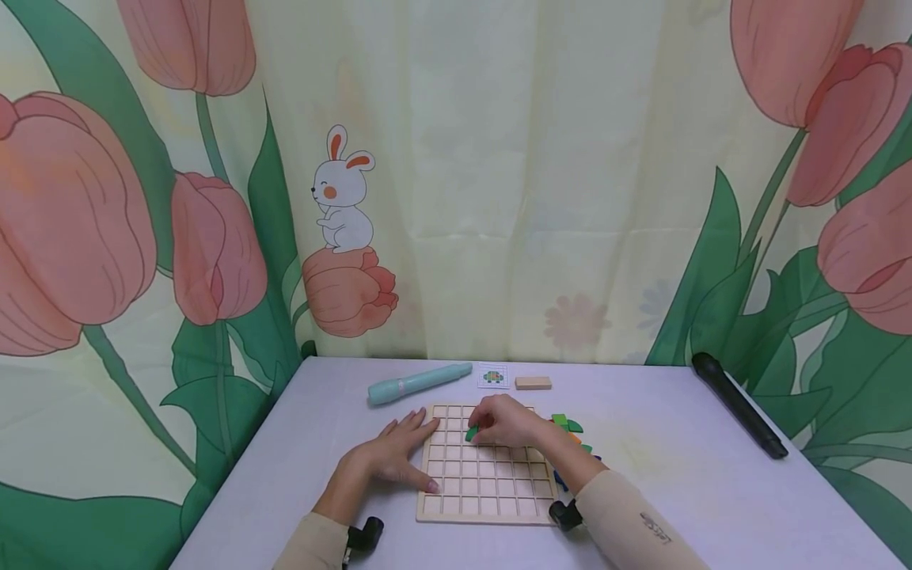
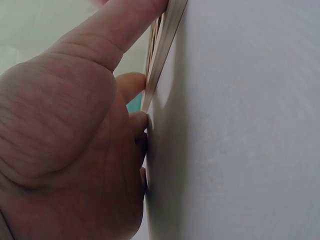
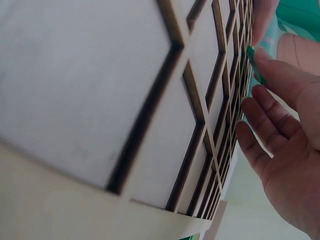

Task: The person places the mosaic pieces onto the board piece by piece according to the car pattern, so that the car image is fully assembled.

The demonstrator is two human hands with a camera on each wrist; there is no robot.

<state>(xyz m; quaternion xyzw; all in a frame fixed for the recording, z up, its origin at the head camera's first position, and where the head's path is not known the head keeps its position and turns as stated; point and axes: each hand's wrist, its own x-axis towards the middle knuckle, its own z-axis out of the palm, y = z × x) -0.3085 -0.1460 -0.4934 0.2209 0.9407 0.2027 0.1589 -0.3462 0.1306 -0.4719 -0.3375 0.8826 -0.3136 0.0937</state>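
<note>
Over the grid board [image 1: 487,484], right hand [image 1: 507,421] pinches a green piece [image 1: 472,433]; left hand [image 1: 399,455] lies flat, steadying the edge. Placing step; next needs lining it up with a cell.

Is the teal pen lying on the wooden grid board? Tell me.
No, the teal pen lies on the table behind the wooden grid board, clear of its far edge.

- The grid board [image 1: 488,484] lies on the desk [image 1: 677,491], near its front edge.
- Behind the board, left to right: a pen [image 1: 419,382], a small card [image 1: 493,376], a wooden block [image 1: 533,383].
- Loose pieces [image 1: 568,425] lie just right of the board.
- A long tube [image 1: 738,404] lies well apart at the desk's right edge.
</note>
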